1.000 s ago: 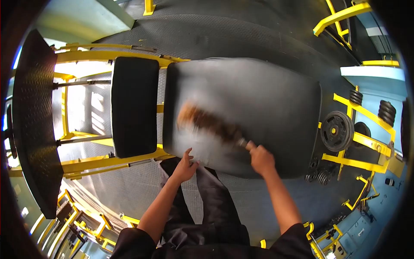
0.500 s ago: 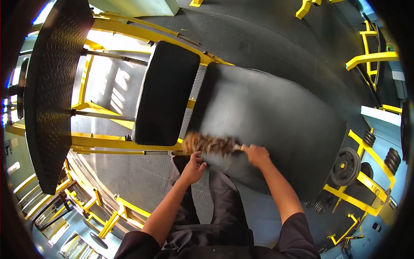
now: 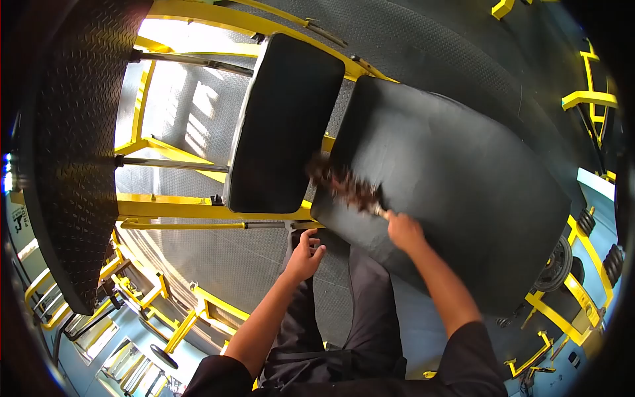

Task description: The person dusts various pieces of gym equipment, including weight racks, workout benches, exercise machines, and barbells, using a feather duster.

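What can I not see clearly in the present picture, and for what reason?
In the head view:
Duster: far end lost in motion blur.
Handle: mostly covered by the right hand.
Footplate: top cut off by the upper edge.
Sign: writing too small to read fully.

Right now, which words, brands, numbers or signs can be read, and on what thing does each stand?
None can be read with certainty.
Wall sign, far left: dark lettering, too small and blurred.
Weight plate, right: any markings too small to read.
Duster and large black pad: no lettering visible.
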Motion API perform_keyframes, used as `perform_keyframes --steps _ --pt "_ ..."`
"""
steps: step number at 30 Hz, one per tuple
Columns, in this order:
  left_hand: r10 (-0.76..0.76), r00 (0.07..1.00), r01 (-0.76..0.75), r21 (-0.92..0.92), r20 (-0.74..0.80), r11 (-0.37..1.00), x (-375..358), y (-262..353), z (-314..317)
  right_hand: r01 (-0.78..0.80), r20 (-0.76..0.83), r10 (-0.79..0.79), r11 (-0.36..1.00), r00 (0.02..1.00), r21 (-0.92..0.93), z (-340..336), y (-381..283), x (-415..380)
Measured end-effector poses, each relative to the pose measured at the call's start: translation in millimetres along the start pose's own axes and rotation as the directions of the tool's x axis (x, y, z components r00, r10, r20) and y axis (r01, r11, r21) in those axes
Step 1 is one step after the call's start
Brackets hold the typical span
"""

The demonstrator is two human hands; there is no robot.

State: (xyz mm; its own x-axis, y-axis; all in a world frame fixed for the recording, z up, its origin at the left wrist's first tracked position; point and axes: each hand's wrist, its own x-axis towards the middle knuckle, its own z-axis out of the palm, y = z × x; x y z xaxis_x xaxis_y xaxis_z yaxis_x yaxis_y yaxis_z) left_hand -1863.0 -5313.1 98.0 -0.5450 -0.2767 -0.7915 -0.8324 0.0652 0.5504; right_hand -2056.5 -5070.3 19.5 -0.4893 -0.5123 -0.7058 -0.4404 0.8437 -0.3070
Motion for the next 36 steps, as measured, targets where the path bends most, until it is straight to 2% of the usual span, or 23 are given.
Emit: perform_keyframes --steps 3,6,9,12,14,15,16,17,18,19,20,21,23,24,26,27,28,29,30,31,33,35,36 --pt "-0.006 1.000 0.005 -0.006 -0.016 1.000 2.5 -12.7 -20.5 -0.140 0.203 0.102 0.973 0.974 0.184 43.5 -29.7 -52.7" --pt "0.006 1.000 -0.006 -0.009 -0.026 1.000 14.3 -20.7 -46.1 -0.268 0.098 0.256 0.813 0.962 0.517 87.7 -90.8 -108.9" --pt "0.155 0.964 -0.145 0.062 -0.217 0.987 31.5 -41.2 -74.5 -0.335 0.107 0.389 0.587 0.915 0.737 115.8 -173.2 -129.9" --pt "0.169 0.918 -0.171 0.025 -0.359 0.985 47.8 -48.0 -101.2 -0.150 -0.027 0.384 0.424 0.923 0.893 124.3 -261.1 -93.6" --pt "0.181 0.883 -0.229 -0.060 -0.434 0.972 53.4 -38.4 -116.3 -0.015 -0.108 0.277 0.409 0.955 0.912 143.8 -316.2 -40.3" --pt "0.111 0.896 -0.197 -0.162 -0.430 0.967 60.8 -50.1 -126.2 0.033 -0.129 0.206 0.414 0.970 0.910 150.7 -338.7 -12.6" --pt "0.189 0.851 -0.258 -0.076 -0.489 0.963 66.7 -53.8 -135.6 0.031 -0.125 0.221 0.386 0.967 0.922 158.9 -353.6 10.4" --pt "0.271 0.799 -0.311 0.016 -0.537 0.950 72.9 -58.5 -144.4 0.026 -0.128 0.204 0.440 0.971 0.898 167.7 -369.0 31.0" --pt "0.241 0.821 -0.275 0.011 -0.518 0.961 79.7 -69.8 -155.6 0.020 -0.126 0.185 0.489 0.975 0.872 179.3 -384.8 49.1" --pt "0.208 0.838 -0.237 0.007 -0.505 0.971 84.8 -74.8 -166.8 -0.062 -0.071 0.245 0.496 0.967 0.866 195.3 -387.5 64.7" --pt "0.210 0.869 -0.284 -0.104 -0.447 0.953 88.0 -79.3 -169.9 -0.085 -0.106 0.316 0.534 0.943 0.841 210.3 -386.7 76.4" --pt "0.262 0.885 -0.216 0.158 -0.384 0.963 88.0 -87.1 -179.7 -0.130 -0.086 0.398 0.483 0.913 0.866 222.1 -386.3 86.7" --pt "0.331 0.892 -0.200 0.388 -0.308 0.899 89.3 -92.2 -190.5 -0.193 0.012 0.437 0.373 0.899 0.908 234.4 -383.8 94.3" --pt "0.391 0.874 -0.232 0.461 -0.287 0.857 94.0 -99.7 -195.3 -0.202 0.019 0.447 0.365 0.894 0.909 245.8 -389.8 97.8" --pt "0.402 0.875 -0.218 0.521 -0.270 0.825 96.6 -99.5 -198.3 -0.009 -0.084 0.704 0.128 0.705 0.992 274.4 -398.1 101.8" --pt "0.376 0.888 -0.193 0.528 -0.265 0.827 97.1 -95.6 -198.1 -0.011 -0.087 0.710 0.132 0.699 0.991 280.6 -398.5 97.2" --pt "0.382 0.888 -0.204 0.525 -0.256 0.826 98.8 -95.7 -196.3 -0.085 0.007 0.701 0.076 0.714 0.994 284.4 -399.9 92.0" --pt "0.437 0.861 -0.184 0.641 -0.261 0.746 98.7 -95.8 -194.1 -0.158 0.104 0.686 0.017 0.720 0.987 287.5 -403.5 87.4" --pt "0.490 0.831 -0.153 0.740 -0.262 0.655 99.8 -96.2 -192.4 -0.075 0.018 0.713 0.048 0.701 0.996 280.3 -412.9 81.7" --pt "0.488 0.833 -0.157 0.735 -0.260 0.659 104.1 -97.9 -191.4 -0.054 0.005 0.691 0.049 0.723 0.997 270.4 -422.7 76.3" --pt "0.473 0.784 -0.205 0.552 -0.401 0.808 114.3 -102.1 -189.4 -0.070 0.001 0.569 0.098 0.823 0.993 254.0 -437.0 58.2" --pt "0.455 0.782 -0.223 0.490 -0.426 0.843 120.9 -101.2 -191.8 -0.013 -0.088 0.415 0.233 0.906 0.972 255.2 -439.8 44.4" --pt "0.398 0.809 -0.239 0.376 -0.433 0.895 127.6 -108.3 -197.1 0.048 -0.153 0.336 0.303 0.930 0.952 252.6 -440.8 40.8"
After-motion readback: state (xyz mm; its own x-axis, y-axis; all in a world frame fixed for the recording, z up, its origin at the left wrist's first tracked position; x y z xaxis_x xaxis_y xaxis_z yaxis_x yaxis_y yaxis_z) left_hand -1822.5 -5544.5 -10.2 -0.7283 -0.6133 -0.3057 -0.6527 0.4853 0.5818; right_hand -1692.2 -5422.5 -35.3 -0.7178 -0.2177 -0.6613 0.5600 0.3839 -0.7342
